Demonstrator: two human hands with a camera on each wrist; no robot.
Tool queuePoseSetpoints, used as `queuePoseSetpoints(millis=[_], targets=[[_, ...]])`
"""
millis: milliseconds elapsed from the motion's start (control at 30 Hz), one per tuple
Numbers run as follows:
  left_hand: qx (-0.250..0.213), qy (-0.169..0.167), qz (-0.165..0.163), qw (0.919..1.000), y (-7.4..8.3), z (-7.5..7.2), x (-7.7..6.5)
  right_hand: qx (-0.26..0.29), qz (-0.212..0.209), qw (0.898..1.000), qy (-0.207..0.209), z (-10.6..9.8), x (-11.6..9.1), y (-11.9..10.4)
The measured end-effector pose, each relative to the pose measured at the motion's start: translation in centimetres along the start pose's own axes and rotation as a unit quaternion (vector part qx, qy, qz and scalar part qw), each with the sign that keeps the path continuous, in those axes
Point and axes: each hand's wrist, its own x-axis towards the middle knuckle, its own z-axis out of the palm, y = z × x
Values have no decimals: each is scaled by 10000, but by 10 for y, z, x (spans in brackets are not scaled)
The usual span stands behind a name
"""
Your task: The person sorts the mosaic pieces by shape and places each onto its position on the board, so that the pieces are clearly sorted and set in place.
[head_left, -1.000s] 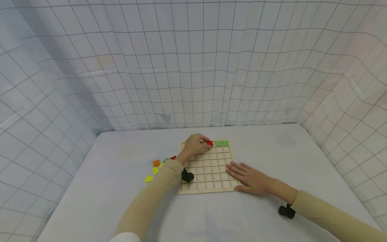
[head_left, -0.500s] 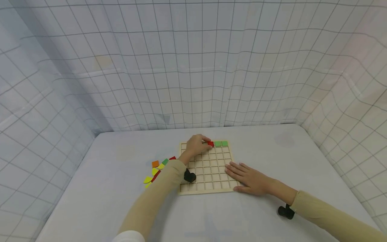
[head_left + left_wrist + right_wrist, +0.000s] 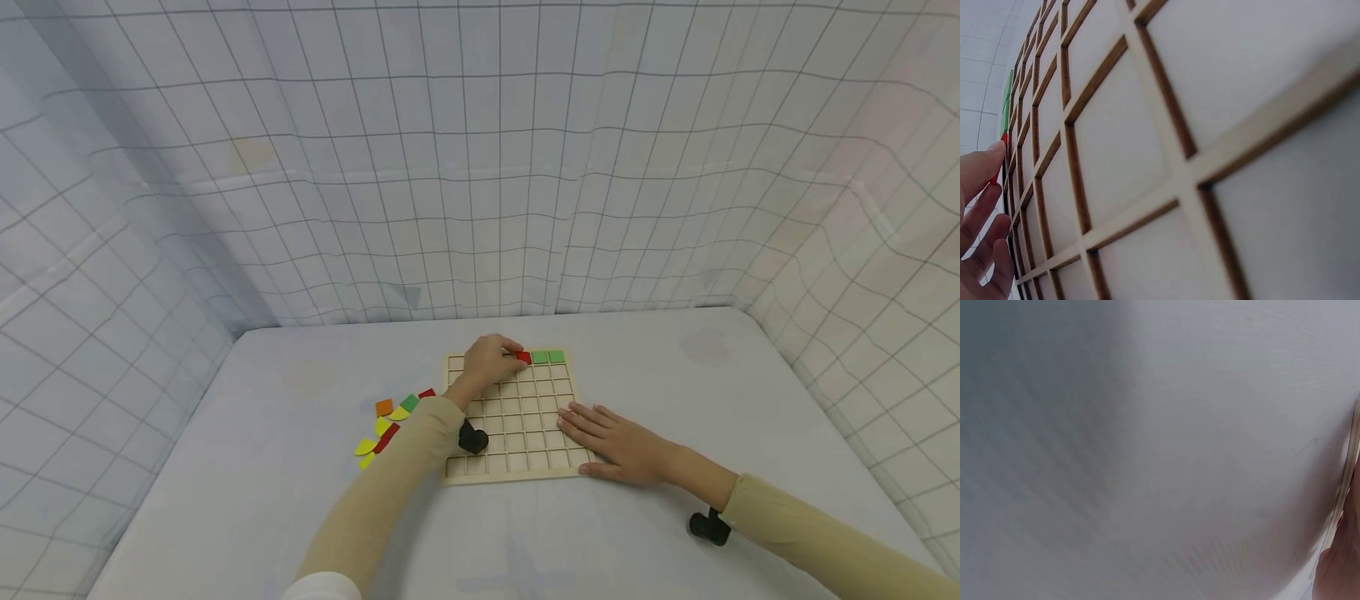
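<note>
Head: left-hand grip pinches red tile at far row of grid board, beside 2 green tiles; right-hand grip flat, fingers straight over near-right edge | Left wrist: red tile between thumb and finger | Right wrist: hand mostly cropped

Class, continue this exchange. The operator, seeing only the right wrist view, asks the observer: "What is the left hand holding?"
Observer: The left hand pinches a red piece at the far row of the gridded board.
Operator: What is next to that piece?
Observer: Two green squares, just right of it in the same row.
Operator: Are any pieces off the board?
Observer: Yes, several loose pieces lie left of it.
</note>
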Motion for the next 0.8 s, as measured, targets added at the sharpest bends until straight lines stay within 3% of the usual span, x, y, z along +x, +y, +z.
queuePoseSetpoints(millis=[267, 800], targets=[[71, 155, -21, 9999, 2, -2, 4, 184, 163, 9995, -206, -3, 2, 1], [69, -27, -82, 9999, 2, 1, -1, 270, 240, 9989, -310, -4, 2, -3]])
